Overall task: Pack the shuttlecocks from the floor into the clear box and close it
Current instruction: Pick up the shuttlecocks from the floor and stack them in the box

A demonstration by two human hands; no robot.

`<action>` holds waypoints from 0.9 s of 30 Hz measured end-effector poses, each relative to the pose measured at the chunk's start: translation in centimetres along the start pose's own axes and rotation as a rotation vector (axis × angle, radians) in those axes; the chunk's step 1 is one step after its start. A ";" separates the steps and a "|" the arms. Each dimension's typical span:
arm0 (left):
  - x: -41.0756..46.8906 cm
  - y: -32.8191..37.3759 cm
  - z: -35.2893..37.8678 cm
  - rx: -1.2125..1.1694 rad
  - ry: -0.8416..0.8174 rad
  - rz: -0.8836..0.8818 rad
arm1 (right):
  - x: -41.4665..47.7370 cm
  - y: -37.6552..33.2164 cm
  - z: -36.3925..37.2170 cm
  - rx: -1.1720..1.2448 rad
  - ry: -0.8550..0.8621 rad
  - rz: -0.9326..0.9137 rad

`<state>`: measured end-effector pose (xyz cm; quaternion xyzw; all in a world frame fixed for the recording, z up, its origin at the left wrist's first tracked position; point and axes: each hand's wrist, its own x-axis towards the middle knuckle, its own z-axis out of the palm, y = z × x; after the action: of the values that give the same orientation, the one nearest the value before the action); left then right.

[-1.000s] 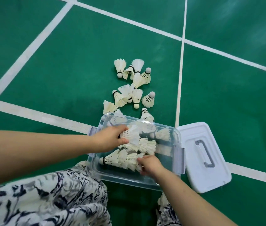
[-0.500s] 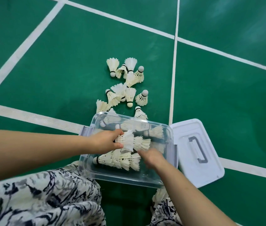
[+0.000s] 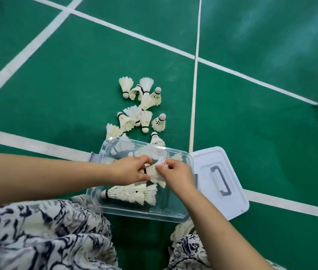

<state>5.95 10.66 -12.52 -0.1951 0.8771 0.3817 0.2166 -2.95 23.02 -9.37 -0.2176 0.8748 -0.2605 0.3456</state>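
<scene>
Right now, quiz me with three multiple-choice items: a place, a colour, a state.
1. Relative to the box, the lid lies: A on top; B on the floor to its right; C under it.
2. The floor is: A green; B blue; C grey.
3. The left hand and right hand: A hold shuttlecocks over the box; B lie flat on the floor; C press the lid.
B: the lid lies flat beside the open box. A: the floor shows green. A: both grip shuttlecocks above the box.
</scene>
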 end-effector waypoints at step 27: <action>-1.0 -2.9 -1.0 -0.229 0.161 -0.018 | 4.0 8.3 7.1 0.209 -0.254 0.704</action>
<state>8.08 8.25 -13.08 -0.2564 0.8405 0.4606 0.1253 -2.13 24.98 -20.81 0.1018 0.8149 -0.1847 0.5398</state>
